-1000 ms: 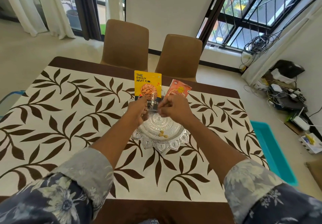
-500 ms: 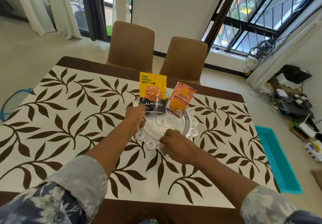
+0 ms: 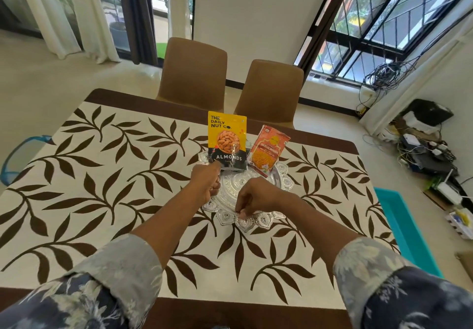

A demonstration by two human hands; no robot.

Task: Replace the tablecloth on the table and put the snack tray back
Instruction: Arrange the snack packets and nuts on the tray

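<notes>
We see the dark brown surface [image 3: 143,103] covered almost to its edges by a cream tablecloth [image 3: 102,200] printed with brown leaves. Two tan chairs [image 3: 194,72] stand side by side at its 12 o'clock edge. On the floor at 3 o'clock lies a teal tub [image 3: 404,226].

The snack tray [image 3: 231,190], silvery with a scalloped rim, sits on the cloth a little past centre toward 12 o'clock. On the tray's 12 o'clock side a yellow almond packet [image 3: 226,136] stands upright. An orange snack packet [image 3: 266,152] leans just beside it at 1 o'clock.

Our left hand [image 3: 204,182] has its fingers curled tight, gripping the tray's rim at 9 o'clock. Its thumb reaches the almond packet's lower corner. Our right hand [image 3: 256,197] points its bent fingers down and pinches the rim at 6 o'clock.
</notes>
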